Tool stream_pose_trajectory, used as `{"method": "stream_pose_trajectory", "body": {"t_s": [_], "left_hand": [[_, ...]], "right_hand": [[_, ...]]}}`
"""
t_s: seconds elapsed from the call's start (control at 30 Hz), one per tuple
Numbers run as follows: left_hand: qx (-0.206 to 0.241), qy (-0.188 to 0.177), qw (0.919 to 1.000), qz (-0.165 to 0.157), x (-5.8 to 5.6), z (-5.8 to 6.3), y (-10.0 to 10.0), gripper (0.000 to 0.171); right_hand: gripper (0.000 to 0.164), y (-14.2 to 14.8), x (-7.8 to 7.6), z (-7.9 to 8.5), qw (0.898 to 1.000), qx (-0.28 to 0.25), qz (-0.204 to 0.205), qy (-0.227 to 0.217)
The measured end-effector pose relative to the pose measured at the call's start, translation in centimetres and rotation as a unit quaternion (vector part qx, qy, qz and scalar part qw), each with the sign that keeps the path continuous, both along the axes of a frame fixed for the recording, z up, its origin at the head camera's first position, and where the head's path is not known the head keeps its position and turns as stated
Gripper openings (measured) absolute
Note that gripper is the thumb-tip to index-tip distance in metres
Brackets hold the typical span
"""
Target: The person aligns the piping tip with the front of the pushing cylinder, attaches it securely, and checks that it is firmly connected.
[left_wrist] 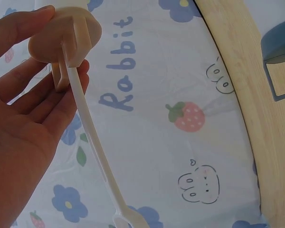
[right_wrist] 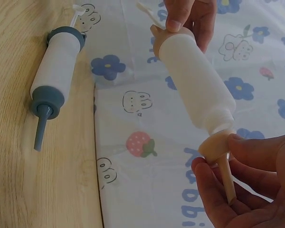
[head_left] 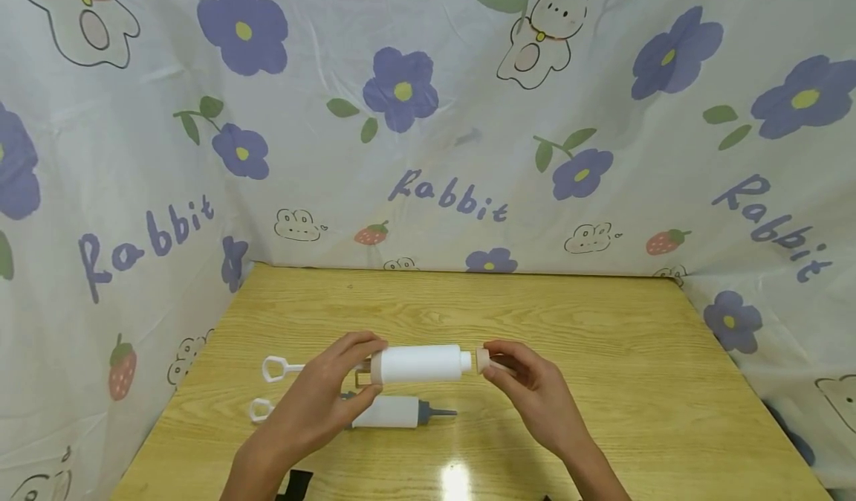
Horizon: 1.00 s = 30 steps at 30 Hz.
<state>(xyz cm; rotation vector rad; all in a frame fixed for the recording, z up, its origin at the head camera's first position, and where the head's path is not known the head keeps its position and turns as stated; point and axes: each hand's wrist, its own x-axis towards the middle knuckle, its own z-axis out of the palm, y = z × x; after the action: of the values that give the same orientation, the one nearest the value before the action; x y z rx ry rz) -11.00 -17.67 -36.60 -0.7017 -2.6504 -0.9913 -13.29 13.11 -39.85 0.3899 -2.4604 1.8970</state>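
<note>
A white plastic syringe-like tube [head_left: 420, 363] with a beige end cap and a long white pull rod [left_wrist: 92, 128] is held level above the table. My left hand [head_left: 328, 386] grips it by the beige end cap [left_wrist: 61, 35], thumb on one side and fingers on the other. Between the thumb and fingers of my right hand [head_left: 535, 389] is a beige nozzle cap [right_wrist: 216, 147] with a thin spout. In the right wrist view the cap's rim stands close at the tube's threaded neck [right_wrist: 221, 122]; the head view shows a small gap there.
A second white tube with grey-blue ends [head_left: 388, 412] lies on the wooden table [head_left: 602, 322] beneath the hands, its nozzle pointing right. Behind stands a patterned curtain [head_left: 441, 144] with flowers and rabbits. A black item [head_left: 294, 485] is at the front edge.
</note>
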Motion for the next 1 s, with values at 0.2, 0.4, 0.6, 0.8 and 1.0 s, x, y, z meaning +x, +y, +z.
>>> {"method": "stream_pose_trajectory", "body": {"t_s": [0.2,0.4,0.6,0.8,1.0], "left_hand": [[-0.002,0.009,1.0,-0.002,-0.07,-0.14,0.0,0.055],[-0.003,0.007,1.0,0.0,-0.03,-0.22,0.08,0.054],[-0.002,0.007,0.9999,-0.008,0.01,-0.21,0.2,0.054],[-0.003,0.007,0.9999,-0.014,-0.01,-0.17,0.36,0.054],[-0.005,0.012,0.9998,-0.017,-0.13,-0.29,0.43,0.055]], "right_hand": [[0.034,-0.19,0.08,0.06,1.0,0.006,0.0,-0.001],[0.035,-0.38,0.21,0.19,1.0,0.009,0.002,-0.014],[0.034,-0.58,0.17,0.14,1.0,0.01,0.003,-0.015],[0.035,-0.66,0.17,0.18,1.0,0.007,0.005,-0.015],[0.035,-0.64,0.17,0.28,1.0,0.014,0.004,-0.014]]}}
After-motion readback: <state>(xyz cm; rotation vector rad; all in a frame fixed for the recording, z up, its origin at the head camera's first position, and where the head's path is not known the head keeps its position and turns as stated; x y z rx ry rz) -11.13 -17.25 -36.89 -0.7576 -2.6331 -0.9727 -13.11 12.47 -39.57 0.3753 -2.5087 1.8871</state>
